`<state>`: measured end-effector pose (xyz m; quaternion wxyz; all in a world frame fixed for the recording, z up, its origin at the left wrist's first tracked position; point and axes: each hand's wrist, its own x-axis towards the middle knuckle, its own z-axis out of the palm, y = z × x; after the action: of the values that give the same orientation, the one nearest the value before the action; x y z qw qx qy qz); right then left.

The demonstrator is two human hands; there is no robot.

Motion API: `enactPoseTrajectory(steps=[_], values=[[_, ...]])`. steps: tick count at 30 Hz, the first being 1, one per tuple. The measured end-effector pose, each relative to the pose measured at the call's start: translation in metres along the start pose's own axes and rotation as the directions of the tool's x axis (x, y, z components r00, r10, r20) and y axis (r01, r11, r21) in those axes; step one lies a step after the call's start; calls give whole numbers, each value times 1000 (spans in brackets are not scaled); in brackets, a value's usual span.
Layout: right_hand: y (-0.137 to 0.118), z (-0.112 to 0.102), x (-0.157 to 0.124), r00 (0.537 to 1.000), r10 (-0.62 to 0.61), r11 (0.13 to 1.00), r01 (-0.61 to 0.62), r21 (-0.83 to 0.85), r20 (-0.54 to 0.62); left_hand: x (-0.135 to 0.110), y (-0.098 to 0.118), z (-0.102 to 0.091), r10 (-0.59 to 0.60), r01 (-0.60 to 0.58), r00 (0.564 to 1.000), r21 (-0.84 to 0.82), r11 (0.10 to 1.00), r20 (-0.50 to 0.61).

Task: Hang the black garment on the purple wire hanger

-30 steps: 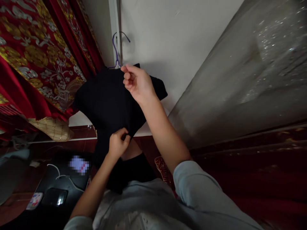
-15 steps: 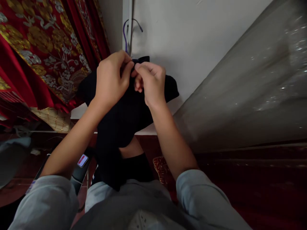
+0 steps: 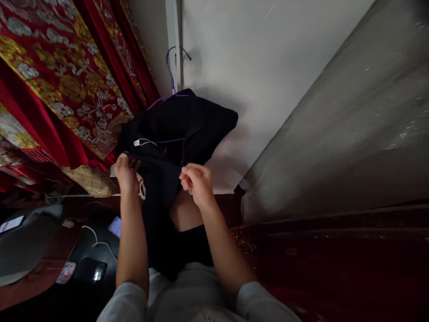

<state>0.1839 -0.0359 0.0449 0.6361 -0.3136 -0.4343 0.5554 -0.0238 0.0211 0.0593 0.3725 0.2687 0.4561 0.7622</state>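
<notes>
A black garment [image 3: 177, 129] hangs on a purple wire hanger [image 3: 171, 74] hooked on a white door frame [image 3: 174, 44]. A small white tag [image 3: 137, 142] shows inside its neck. My left hand [image 3: 126, 172] grips the garment's lower left edge, fingers closed on the cloth. My right hand [image 3: 197, 182] is closed on the cloth at its lower right edge. The rest of the garment drops between my forearms toward my lap.
A red and gold patterned curtain [image 3: 56, 76] hangs at the left. A white wall [image 3: 261, 67] is behind the garment, a grey slanted surface [image 3: 335, 143] at the right. Low at the left lie a phone [image 3: 115, 226], a white cable [image 3: 95, 239] and a dark device [image 3: 90, 270].
Both hands have come down from the hanger's neck to the garment's lower edges. The garment now hangs opened up, with the hanger's bar and the white tag showing.
</notes>
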Motion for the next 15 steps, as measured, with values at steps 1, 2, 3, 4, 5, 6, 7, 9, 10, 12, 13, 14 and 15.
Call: enactPoseTrajectory(steps=[1,2,3,4,5,6,7,9,10,12,13,14,15], values=[[3,-7,-5,999,22,999,-20,48,-47,-11,-7,0,103,-105,994,56,993,40],[5,-15,-8,995,37,996,-29,89,-92,-19,-9,1,234,-245,967,119,962,100],[6,-22,-10,991,43,993,-29,114,-127,-23,-7,5,371,-402,910,181,898,184],[5,-28,-11,988,42,992,-23,124,-151,-22,-2,10,487,-552,826,228,802,285],[4,-32,-12,985,36,992,-15,126,-167,-17,6,15,563,-669,733,250,700,382],[2,-34,-11,984,28,992,-5,128,-174,-8,14,21,594,-743,655,253,620,467],[0,-33,-11,985,25,991,-2,134,-170,3,21,27,586,-772,613,244,587,530],[-1,-26,-11,990,28,990,-9,142,-138,28,32,37,512,-716,646,217,664,566],[-1,-20,-12,993,36,991,-21,129,-110,40,34,41,461,-650,693,204,732,554],[3,-9,-15,997,58,996,-55,69,-47,55,31,44,347,-505,778,193,841,524],[5,-4,-16,997,72,997,-71,42,-25,59,27,44,309,-456,805,193,869,507],[7,0,-18,996,85,996,-85,30,-10,60,21,42,291,-425,825,193,884,485],[9,2,-19,995,99,995,-99,33,1,59,14,39,292,-406,847,185,895,445]])
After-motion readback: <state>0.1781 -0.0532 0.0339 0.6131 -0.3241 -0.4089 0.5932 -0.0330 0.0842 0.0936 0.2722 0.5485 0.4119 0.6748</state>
